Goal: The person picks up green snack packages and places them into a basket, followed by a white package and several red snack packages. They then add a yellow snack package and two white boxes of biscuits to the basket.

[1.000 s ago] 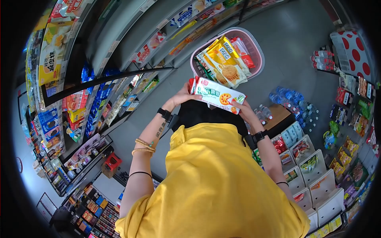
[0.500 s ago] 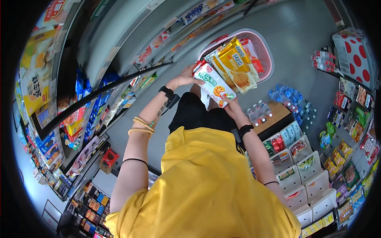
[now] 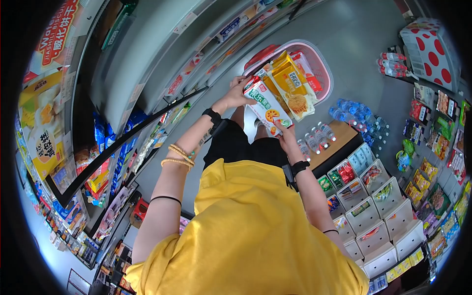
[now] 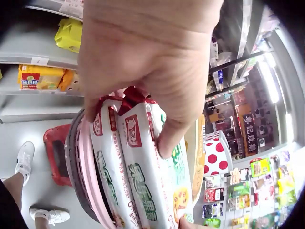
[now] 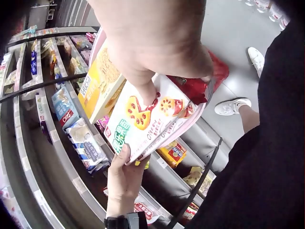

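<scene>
Two white packs of fruit biscuits with red ends and green lettering lie side by side, tilted, at the near side of a pink basket. My left hand grips their upper end, thumb on one face and fingers round the other, as the left wrist view shows. At the lower end my right hand holds them, thumb on the printed face. Yellow biscuit packs stand in the basket right beside them, with a red and white pack behind.
Snack shelves run along the left, close to the basket. Water bottles stand on a wooden stand to the right, with more bottles on the floor. White drawer bins sit right of my body. A red basket touches the pink one.
The biscuit packs have turned steeper and come in against the yellow packs at the basket's near side. Both hands keep their hold; the head view has shifted a little.
</scene>
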Available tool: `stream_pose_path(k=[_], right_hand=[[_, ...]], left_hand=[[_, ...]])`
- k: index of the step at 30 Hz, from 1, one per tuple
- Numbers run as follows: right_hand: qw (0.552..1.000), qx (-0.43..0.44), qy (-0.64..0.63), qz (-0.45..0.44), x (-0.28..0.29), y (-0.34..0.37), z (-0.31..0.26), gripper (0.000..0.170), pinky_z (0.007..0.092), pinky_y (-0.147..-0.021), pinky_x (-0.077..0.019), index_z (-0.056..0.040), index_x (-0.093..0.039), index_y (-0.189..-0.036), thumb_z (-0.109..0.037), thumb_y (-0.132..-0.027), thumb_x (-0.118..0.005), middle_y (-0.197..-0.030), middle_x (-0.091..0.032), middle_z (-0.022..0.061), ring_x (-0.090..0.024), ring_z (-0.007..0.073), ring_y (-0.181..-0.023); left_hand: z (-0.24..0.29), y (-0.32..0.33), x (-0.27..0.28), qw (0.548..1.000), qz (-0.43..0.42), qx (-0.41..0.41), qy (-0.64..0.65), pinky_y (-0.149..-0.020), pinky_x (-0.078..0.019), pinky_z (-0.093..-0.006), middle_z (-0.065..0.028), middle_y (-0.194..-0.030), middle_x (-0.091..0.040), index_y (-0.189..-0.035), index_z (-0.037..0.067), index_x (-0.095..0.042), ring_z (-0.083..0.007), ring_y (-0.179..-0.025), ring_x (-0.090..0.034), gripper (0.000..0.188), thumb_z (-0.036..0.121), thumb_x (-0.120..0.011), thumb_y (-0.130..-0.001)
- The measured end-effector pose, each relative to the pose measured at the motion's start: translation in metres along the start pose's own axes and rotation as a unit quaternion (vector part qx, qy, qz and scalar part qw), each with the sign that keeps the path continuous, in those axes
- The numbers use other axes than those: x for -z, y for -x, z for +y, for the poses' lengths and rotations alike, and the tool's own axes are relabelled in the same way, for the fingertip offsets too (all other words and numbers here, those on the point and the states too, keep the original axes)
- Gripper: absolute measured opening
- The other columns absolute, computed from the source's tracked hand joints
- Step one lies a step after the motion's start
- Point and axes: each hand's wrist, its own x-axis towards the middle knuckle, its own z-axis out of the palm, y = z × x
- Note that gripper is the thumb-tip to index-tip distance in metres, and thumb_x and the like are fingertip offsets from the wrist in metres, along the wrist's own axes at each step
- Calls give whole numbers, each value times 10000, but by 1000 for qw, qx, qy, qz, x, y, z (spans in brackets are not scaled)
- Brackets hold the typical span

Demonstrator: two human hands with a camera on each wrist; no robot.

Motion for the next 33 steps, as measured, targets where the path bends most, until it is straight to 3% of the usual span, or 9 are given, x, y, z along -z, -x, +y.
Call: stream_pose_path(k=[6, 13, 19, 23, 26, 28, 29, 31, 33], right_hand=[[999, 33, -9, 2, -8, 9, -7, 523, 379, -811, -624, 12, -478, -1259, 7, -831, -779, -1190, -651, 163, -696, 256, -1035], [994, 23, 104, -27, -2, 8, -22, 576, 363, -772, -621, 16, -491, -1246, -73, -795, -839, -1139, -665, 149, -696, 241, -1027], [982, -29, 184, 14, 14, -2, -25, 608, 384, -728, -554, -9, -517, -1224, -177, -766, -880, -1142, -632, 130, -666, 214, -962], [978, -101, 177, -42, 23, -1, -30, 583, 389, -748, -523, -47, -535, -1213, -244, -778, -868, -1130, -622, 100, -647, 220, -947], [967, -123, 224, -8, 34, 1, -29, 534, 397, -750, -525, -65, -559, -1195, -349, -824, -816, -1040, -658, 79, -661, 259, -928], [958, -137, 246, 49, 34, 22, -44, 507, 403, -754, -526, -55, -575, -1166, -406, -853, -767, -1002, -657, 89, -655, 279, -939], [959, -157, 233, 18, 37, 33, -54, 465, 400, -762, -525, -51, -583, -1154, -402, -883, -723, -1015, -657, 103, -653, 288, -947], [957, -195, 208, -47, 50, 50, -83, 400, 392, -777, -524, -42, -599, -1129, -393, -941, -634, -1041, -657, 132, -649, 308, -963], [961, -137, 155, -181, 50, 72, -133, 359, 396, -822, -511, -33, -591, -1126, -355, -968, -588, -1113, -659, 159, -650, 285, -979]], left_hand=[[-2, -9, -9, 993, 69, -76, 59, -1168, -285, -434, -207, -1446, -380, -1512, 47, -386, -397, -1362, -335, 1102, 305, -905, -575], [11, 0, -2, 996, 53, -13, -65, -1168, -300, -412, -186, -1440, -391, -1525, 34, -352, -371, -1369, -356, 1120, 319, -913, -599], [-3, 10, -13, 993, 112, 17, 45, -1185, -293, -405, -229, -1460, -348, -1525, -17, -305, -386, -1405, -322, 1228, 410, -936, -561], [9, 29, -24, 974, 187, 89, 90, -1185, -292, -402, -254, -1476, -324, -1516, -50, -285, -396, -1422, -291, 1251, 477, -925, -579], [1, 44, -36, 959, 248, 122, 68, -1134, -366, -412, -241, -1458, -378, -1491, -63, -307, -348, -1388, -381, 1096, 501, -853, -726], [-29, 60, -50, 953, 265, 120, 82, -1078, -413, -400, -216, -1362, -492, -1424, -55, -404, -318, -1309, -477, 917, 492, -793, -800], [-40, 72, -51, 951, 273, 117, 88, -1050, -436, -394, -204, -1314, -550, -1391, -51, -452, -304, -1270, -525, 833, 488, -762, -837], [-47, 113, -44, 966, 168, 177, 87, -963, -479, -381, -146, -1137, -664, -1243, -21, -579, -270, -1123, -625, 592, 442, -706, -898], [-86, 158, -65, 962, 190, 177, 89, -887, -515, -414, -188, -1047, -706, -1132, -8, -640, -332, -1031, -672, 509, 422, -695, -864]])
